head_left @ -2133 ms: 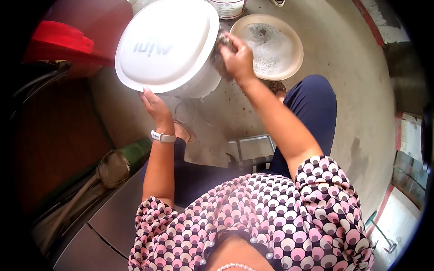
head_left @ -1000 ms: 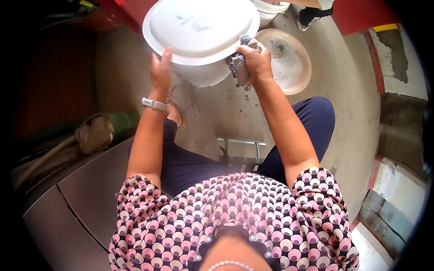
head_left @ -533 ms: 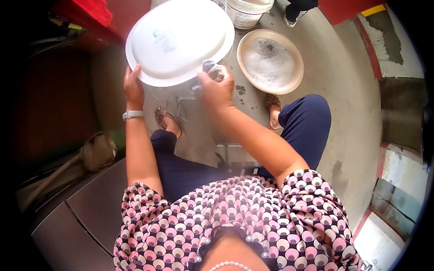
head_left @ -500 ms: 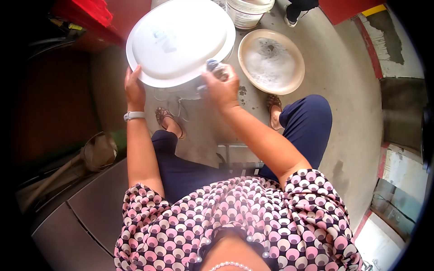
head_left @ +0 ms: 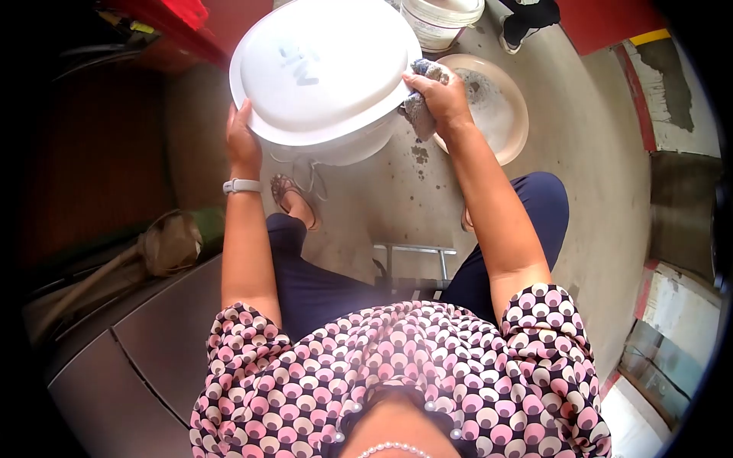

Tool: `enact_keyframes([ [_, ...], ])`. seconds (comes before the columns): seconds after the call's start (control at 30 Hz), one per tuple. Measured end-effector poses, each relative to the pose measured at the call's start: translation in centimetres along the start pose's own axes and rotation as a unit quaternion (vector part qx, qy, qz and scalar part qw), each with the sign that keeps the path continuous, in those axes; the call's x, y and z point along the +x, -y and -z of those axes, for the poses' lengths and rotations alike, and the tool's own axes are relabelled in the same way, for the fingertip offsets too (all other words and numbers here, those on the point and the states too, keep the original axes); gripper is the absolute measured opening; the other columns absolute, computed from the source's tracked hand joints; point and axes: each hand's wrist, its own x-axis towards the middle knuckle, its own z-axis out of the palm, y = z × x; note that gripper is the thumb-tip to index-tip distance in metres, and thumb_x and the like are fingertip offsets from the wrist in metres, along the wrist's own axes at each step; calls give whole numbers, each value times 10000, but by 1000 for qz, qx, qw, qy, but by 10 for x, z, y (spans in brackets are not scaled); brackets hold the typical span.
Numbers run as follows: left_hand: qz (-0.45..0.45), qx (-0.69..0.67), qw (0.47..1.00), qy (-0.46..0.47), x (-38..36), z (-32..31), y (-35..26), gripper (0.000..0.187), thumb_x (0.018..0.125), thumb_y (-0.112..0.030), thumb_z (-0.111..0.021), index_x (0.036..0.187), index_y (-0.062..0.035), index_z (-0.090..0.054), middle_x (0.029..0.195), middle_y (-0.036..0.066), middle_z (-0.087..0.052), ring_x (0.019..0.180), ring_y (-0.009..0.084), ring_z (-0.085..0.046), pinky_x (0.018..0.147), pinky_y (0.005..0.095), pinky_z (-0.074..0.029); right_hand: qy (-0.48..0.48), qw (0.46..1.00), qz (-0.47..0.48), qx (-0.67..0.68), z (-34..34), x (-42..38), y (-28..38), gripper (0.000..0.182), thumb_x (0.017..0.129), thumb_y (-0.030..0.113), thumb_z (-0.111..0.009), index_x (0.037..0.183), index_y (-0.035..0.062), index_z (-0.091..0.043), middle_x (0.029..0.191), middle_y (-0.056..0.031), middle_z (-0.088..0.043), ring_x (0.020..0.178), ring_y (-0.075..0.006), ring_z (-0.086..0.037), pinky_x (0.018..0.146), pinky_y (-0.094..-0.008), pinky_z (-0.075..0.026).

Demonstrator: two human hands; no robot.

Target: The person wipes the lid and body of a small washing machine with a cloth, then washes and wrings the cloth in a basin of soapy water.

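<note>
1. The concrete floor (head_left: 588,198) spreads below both hands, wet and speckled with dark spots under the right fingers.
2. A grey metal cabinet top (head_left: 153,328) lies well below and to the left of the left hand, near the person's elbow.
3. The white plastic tub (head_left: 328,76), a large round vessel with faint lettering on its broad face, is held up off the floor between the two hands, tilted so that face looks toward the camera.
4. A tan basin (head_left: 500,107) of foamy water sits on the floor just beyond the right fingers, partly hidden by the hand.
5. A white bucket (head_left: 443,19) stands on the floor above the right hand, past the tub's upper edge.
6. A small metal stool frame (head_left: 412,256) shows well below the hands, between the person's legs.
7. The left hand (head_left: 243,141) grips the tub's lower left rim, fingers curled behind it, thumb on the edge; a white wristband (head_left: 241,185) sits just under it.
8. The right hand (head_left: 439,95) has its fingers closed tight on the grey rag.
9. The grey rag (head_left: 420,111) is bunched and pressed against the tub's right rim, hanging a little below the fingers.
</note>
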Motion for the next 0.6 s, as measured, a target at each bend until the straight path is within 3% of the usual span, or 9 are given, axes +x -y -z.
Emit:
enact_keyframes([
  [0.13, 33, -46, 998, -6, -1, 14, -2, 368, 926, -193, -418, 1211, 35, -471, 1155, 132, -557, 1072, 206, -537, 939, 305, -408, -20, 1000, 18, 7, -9, -28, -8, 240, 727, 98, -687, 926, -5, -602, 818, -86, -645, 694, -134, -599, 639, -274, -506],
  [0.2, 87, -74, 993, 13, 6, 30, -4, 350, 914, -206, -434, 1167, 25, -509, 1088, 131, -594, 1012, 217, -574, 897, 314, -445, -87, 989, 73, -90, -27, -68, -36, 187, 735, 96, -673, 885, 15, -598, 798, -82, -645, 670, -121, -595, 618, -271, -502],
  [0.33, 110, -68, 990, 58, 10, 52, -14, 355, 885, -211, -476, 1147, 25, -523, 1057, 133, -604, 962, 227, -588, 875, 320, -458, -88, 996, 1, -23, -49, -129, -42, 202, 745, 130, -687, 848, 34, -542, 745, -66, -625, 673, -115, -585, 610, -283, -486],
  [0.4, 115, -21, 990, 72, 4, 38, -38, 389, 886, -194, -486, 1195, 42, -487, 1103, 137, -588, 994, 227, -579, 887, 320, -452, -92, 983, 105, -120, -61, -157, -48, 244, 746, 148, -702, 848, 38, -510, 738, -77, -617, 666, -128, -581, 609, -294, -482],
  [0.47, 94, 33, 995, 21, 13, 48, -39, 444, 854, -98, -539, 1249, 83, -446, 1194, 162, -546, 1033, 233, -565, 903, 301, -447, -91, 986, 101, -99, -63, -154, -61, 299, 728, 172, -728, 851, 36, -492, 733, -106, -599, 643, -196, -579, 612, -324, -476],
  [0.5, 62, 140, 985, -74, 12, 42, -41, 442, 833, -77, -554, 1247, 54, -471, 1286, 190, -480, 1152, 285, -492, 975, 343, -392, -85, 987, 97, -97, -62, -151, -65, 311, 722, 182, -733, 850, 35, -491, 739, -115, -593, 654, -218, -581, 622, -332, -477],
  [0.53, 62, 150, 984, -68, 6, 38, -41, 442, 833, -77, -554, 1247, 54, -471, 1286, 190, -480, 1152, 285, -492, 975, 343, -392, -78, 988, 95, -93, -62, -147, -67, 322, 717, 192, -737, 850, 34, -489, 746, -124, -587, 666, -239, -582, 633, -340, -477],
  [0.57, -100, 429, 891, -107, -2, 37, -42, 446, 829, -102, -566, 1250, 22, -485, 1282, 195, -486, 1181, 297, -469, 995, 360, -367, -83, 989, 93, -82, -63, -143, -67, 322, 717, 192, -737, 850, 34, -489, 746, -124, -587, 666, -239, -582, 633, -340, -477],
  [0.6, -258, 656, 697, -135, -15, 30, -46, 450, 826, -127, -578, 1254, -10, -499, 1279, 200, -493, 1211, 310, -445, 1014, 377, -341, -73, 990, 86, -85, -63, -143, -70, 328, 715, 201, -739, 851, 35, -491, 761, -130, -587, 682, -254, -585, 642, -347, -478],
])
